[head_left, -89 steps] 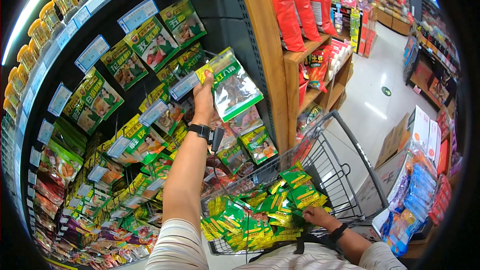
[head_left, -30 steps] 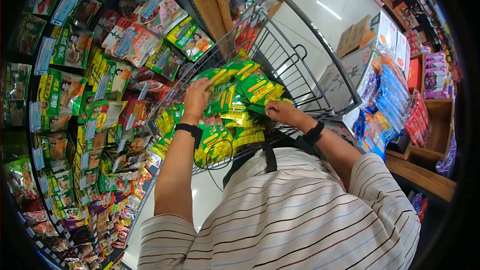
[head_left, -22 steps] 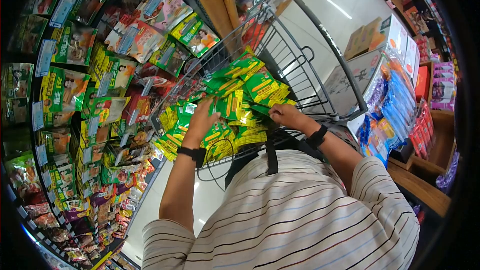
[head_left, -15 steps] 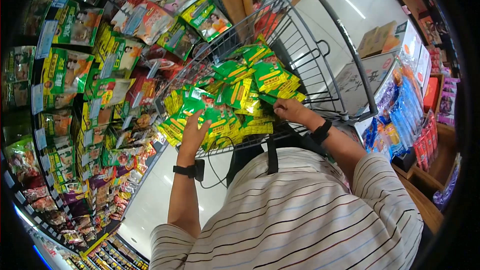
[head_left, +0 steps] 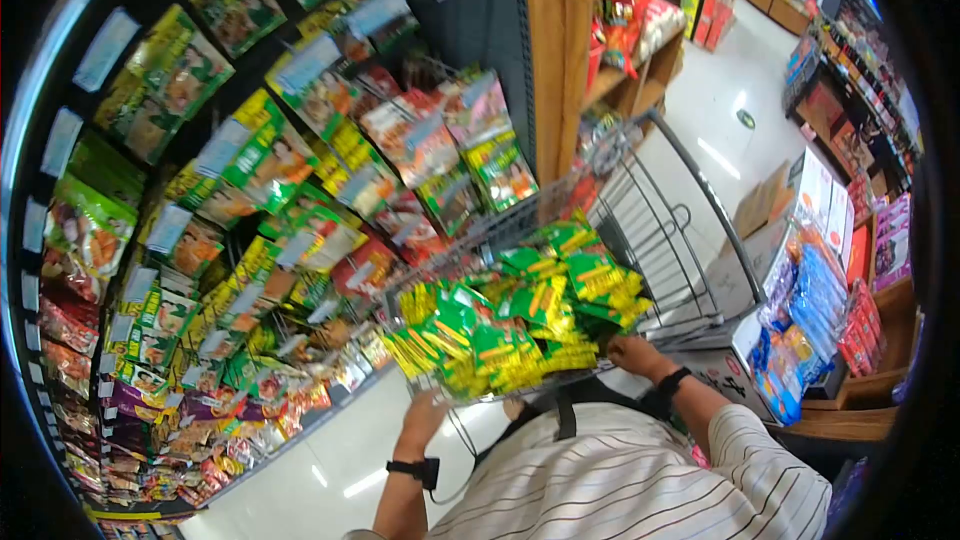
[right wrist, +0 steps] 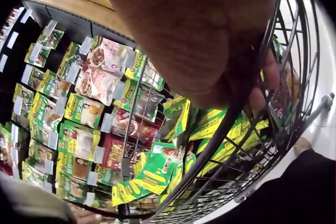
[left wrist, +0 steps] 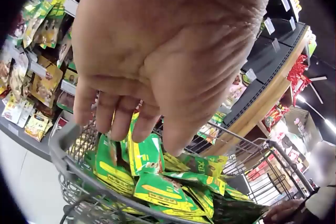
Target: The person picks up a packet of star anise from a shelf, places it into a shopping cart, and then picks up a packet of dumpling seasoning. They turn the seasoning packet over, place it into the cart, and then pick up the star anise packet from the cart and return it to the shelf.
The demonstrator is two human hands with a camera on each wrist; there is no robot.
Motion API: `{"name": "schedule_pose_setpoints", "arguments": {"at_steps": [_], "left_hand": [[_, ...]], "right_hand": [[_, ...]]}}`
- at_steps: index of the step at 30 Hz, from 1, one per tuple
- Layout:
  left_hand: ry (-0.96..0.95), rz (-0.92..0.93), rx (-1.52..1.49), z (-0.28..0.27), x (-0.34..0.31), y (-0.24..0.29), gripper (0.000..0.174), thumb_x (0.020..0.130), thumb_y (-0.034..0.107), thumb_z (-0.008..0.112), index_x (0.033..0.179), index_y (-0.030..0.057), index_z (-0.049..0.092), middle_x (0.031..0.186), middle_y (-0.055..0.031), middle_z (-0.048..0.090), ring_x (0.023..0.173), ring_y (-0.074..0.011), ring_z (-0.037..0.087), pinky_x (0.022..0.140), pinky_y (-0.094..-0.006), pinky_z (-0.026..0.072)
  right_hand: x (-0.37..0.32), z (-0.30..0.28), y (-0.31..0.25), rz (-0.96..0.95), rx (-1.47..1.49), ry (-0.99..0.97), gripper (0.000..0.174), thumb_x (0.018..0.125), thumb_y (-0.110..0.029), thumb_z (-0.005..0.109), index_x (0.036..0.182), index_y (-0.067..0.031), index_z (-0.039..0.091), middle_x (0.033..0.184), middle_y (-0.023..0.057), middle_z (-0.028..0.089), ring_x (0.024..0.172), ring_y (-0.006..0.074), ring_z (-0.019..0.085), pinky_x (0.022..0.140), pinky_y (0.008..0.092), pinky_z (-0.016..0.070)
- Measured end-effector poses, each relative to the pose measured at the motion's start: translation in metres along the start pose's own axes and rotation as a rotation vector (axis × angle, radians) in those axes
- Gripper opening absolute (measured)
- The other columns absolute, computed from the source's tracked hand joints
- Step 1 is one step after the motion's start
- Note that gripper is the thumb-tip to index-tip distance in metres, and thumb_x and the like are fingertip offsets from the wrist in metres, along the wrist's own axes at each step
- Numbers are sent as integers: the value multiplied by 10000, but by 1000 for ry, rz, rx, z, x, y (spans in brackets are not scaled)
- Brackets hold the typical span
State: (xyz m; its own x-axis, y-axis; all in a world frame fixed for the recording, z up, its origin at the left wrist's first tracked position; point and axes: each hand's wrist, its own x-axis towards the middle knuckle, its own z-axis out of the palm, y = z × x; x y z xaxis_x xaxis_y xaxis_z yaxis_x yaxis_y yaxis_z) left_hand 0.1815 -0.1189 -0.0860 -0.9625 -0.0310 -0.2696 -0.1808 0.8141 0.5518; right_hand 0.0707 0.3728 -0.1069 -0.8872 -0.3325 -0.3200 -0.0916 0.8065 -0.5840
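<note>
A grey wire shopping cart holds a heaped pile of green and yellow packets. Just outside its near left corner is my left hand, holding nothing; in the left wrist view its palm shows with fingers loosely bent, overlapping the cart's rim and the packets. My right hand is at the near right of the cart, beside the pile. The right wrist view shows its fingers curled round the dark rim bar, with wire mesh and packets below.
To the left, a tall shelf hung with several rows of food packets and price tags runs along the cart. Behind it stands a wooden shelf with red bags. On the right are white cartons and blue-wrapped packs. Pale floor shows below.
My left hand held up a packet by the shelf, then touched the pile in the cart and has drawn back toward me, holding nothing. The right hand stayed at the cart; the head view tilted up.
</note>
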Motion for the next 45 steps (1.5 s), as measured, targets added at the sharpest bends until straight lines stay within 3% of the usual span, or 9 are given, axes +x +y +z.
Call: {"name": "schedule_pose_setpoints", "arguments": {"at_steps": [9, 17, 23, 34, 38, 42, 43, 44, 45], "left_hand": [[-292, -211, -122, -27, -43, -28, 587, 916, 490, 585, 1321, 65, 574, 1342, -236, 558, 1273, -381, 505, 1076, -420, 392], [-175, -344, -253, -67, -78, -54, 595, 913, 486, 605, 1286, 23, 587, 1250, -202, 637, 1192, -323, 591, 1019, -359, 451], [-79, -272, -161, -89, -69, -63, 580, 917, 464, 615, 1278, 12, 584, 1223, -188, 655, 1150, -307, 620, 977, -347, 475], [-249, -91, -389, -103, -9, -17, 537, 919, 419, 639, 1263, 9, 595, 1176, -151, 669, 1093, -232, 625, 947, -335, 474], [-104, 97, -338, -164, 49, 41, 507, 948, 368, 627, 1282, -9, 573, 1221, -150, 653, 1124, -235, 616, 958, -336, 471], [-5, 314, -342, -235, 107, 143, 484, 969, 341, 599, 1296, -13, 558, 1224, -147, 646, 1123, -222, 610, 970, -349, 466], [-9, 353, -373, -250, 124, 163, 479, 971, 334, 595, 1298, -14, 555, 1221, -144, 644, 1122, -219, 606, 972, -353, 463], [39, 420, -354, -260, 145, 179, 486, 975, 350, 586, 1302, -8, 551, 1215, -123, 633, 1111, -207, 597, 972, -344, 458], [88, 486, -333, -269, 167, 194, 494, 978, 365, 577, 1306, -3, 548, 1208, -103, 622, 1099, -196, 588, 972, -335, 453]], "right_hand": [[3, 15, -19, 176, -221, 190, 239, 832, -326, 588, 873, -99, 650, 810, 178, 687, 790, 395, 667, 676, 513, 523], [11, 26, -32, 296, -325, 281, 227, 834, -277, 561, 836, -77, 670, 807, 186, 696, 752, 391, 680, 658, 505, 538], [9, 31, -38, 294, -386, 377, 197, 810, -245, 585, 794, -60, 648, 735, 193, 681, 693, 395, 675, 621, 511, 532], [14, 23, -32, 177, -247, 448, 175, 811, -242, 575, 790, -87, 654, 720, 181, 670, 629, 389, 654, 579, 501, 519], [62, -44, -36, 71, 3, 498, 189, 851, -232, 592, 857, -49, 636, 786, 212, 662, 757, 426, 645, 696, 510, 525], [101, -203, -132, -263, -23, 668, 209, 908, -214, 574, 923, -6, 596, 787, 255, 617, 739, 453, 604, 661, 499, 499], [109, -241, -160, -264, -26, 687, 205, 912, -211, 575, 912, -7, 601, 789, 243, 625, 732, 431, 615, 656, 479, 502], [138, -273, -158, -447, -88, 743, 188, 909, -205, 587, 915, -18, 606, 768, 216, 639, 724, 404, 634, 637, 466, 502], [128, -311, -202, -366, 31, 666, 176, 898, -195, 607, 904, -19, 606, 770, 191, 653, 729, 378, 646, 638, 452, 503]]}}
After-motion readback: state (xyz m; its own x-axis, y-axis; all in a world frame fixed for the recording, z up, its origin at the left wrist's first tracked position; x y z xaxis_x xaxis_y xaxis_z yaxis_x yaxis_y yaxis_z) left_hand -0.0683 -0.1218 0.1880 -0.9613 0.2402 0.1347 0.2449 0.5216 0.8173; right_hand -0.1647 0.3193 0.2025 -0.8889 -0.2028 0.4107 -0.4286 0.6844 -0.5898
